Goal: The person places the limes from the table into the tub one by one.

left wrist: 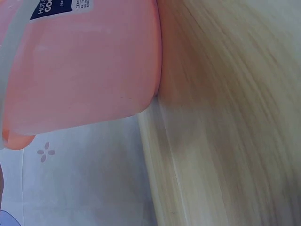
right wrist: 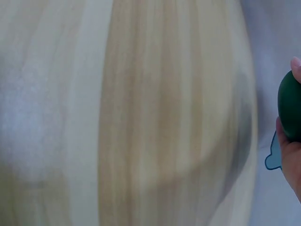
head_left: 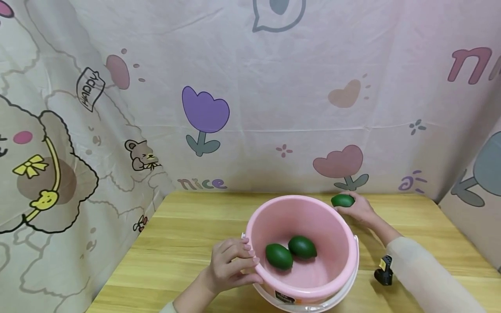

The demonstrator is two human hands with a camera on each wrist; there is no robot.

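A pink bucket (head_left: pixel 305 289) stands upright on the wooden table, with two dark green oval fruits lying on its floor, one at the left (head_left: pixel 279 256) and one at the right (head_left: pixel 302 247). My left hand (head_left: pixel 231 265) grips the bucket's left rim, its fingertips at the edge. Behind the bucket's right side, my right hand (head_left: pixel 359 210) holds a third dark green oval fruit (head_left: pixel 342 200) between thumb and fingers. In the right wrist view, that fruit (right wrist: pixel 290 108) shows at the right edge, partly cut off. The left wrist view has the bucket's outer wall (left wrist: pixel 89 70).
The bucket's white handle (head_left: pixel 344 289) hangs down around its front. A small black device (head_left: pixel 384 270) with a yellow label sits beside my right sleeve (head_left: pixel 426 269). A printed cloth (head_left: pixel 266 161) hangs along the table's back edge (head_left: pixel 203 194) and on the left and right.
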